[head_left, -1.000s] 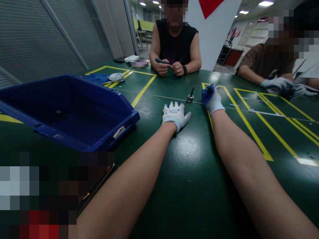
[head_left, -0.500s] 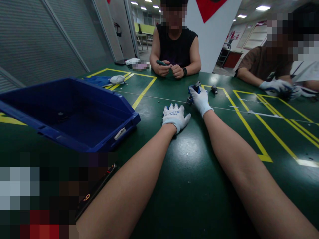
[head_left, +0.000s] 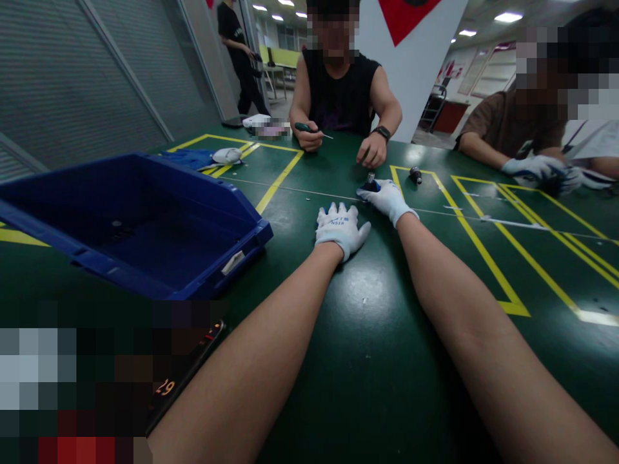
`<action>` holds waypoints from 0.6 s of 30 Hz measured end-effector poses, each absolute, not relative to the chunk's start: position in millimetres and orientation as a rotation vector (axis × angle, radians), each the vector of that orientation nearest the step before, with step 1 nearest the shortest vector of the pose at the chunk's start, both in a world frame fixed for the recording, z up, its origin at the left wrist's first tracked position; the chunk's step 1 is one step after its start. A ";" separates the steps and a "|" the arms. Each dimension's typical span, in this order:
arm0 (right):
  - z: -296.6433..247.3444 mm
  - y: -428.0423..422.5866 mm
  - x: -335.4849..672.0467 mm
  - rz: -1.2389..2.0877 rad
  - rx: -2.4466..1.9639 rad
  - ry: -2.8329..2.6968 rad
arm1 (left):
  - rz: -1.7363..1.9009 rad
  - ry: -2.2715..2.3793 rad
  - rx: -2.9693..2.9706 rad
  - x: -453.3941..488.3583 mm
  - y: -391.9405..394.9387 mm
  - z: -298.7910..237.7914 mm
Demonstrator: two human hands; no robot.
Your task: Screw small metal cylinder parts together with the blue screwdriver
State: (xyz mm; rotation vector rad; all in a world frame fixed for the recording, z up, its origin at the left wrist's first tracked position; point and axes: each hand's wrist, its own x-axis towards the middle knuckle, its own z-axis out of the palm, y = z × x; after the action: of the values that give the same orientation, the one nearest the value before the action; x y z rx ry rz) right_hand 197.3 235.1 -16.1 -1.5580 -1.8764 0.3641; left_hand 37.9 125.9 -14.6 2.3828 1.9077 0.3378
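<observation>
Your right hand [head_left: 387,198], in a white glove with blue palm, is closed over the small metal part [head_left: 371,178] on the desk [head_left: 377,335], fingers wrapped round its base; only the dark stem shows above the glove. Your left hand [head_left: 340,227] lies flat and open on the desk, palm down, just near-side and left of that part, holding nothing

Taking the metal part as reference:
- second small metal piece [head_left: 415,174] lies to its right, apart, just inside a yellow tape line [head_left: 483,248]
- blue bin [head_left: 145,219] sits well to the left, tilted, its open front edge facing you; bare desk between its corner and your left hand
- beyond it, a co-worker's bare hand [head_left: 370,153] rests close to the part; their other hand holds a green-handled screwdriver [head_left: 309,129]
- far right, another person's gloved hands [head_left: 532,169] work, well apart
- far left beyond the bin, a white glove [head_left: 227,155] lies on the desk

Open desk on the near side between your forearms and out to the right across the yellow lines

Writing: blue print on the left glove's back, seems to read "N518", brand line above it too small to read. Orange digits "29" on the dark device [head_left: 186,374] at lower left
</observation>
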 end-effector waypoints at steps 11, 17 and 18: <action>-22.9 234.6 177.2 -0.020 -1.682 -1.351 | 0.381 1.865 2.411 31.4 126.1 -16.2; -14.8 191.4 208.3 -0.179 -1.772 -1.225 | 0.521 1.792 2.414 26.1 111.5 -5.9; -14.6 183.5 214.3 -0.182 -1.790 -1.200 | 0.527 1.779 2.406 25.3 106.9 -3.3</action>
State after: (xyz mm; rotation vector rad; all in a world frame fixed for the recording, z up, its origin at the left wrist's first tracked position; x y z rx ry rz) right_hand 214.3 183.5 -14.6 -1.7896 -1.1997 -0.1822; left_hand 25.3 106.9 -3.3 2.4058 1.7792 0.5274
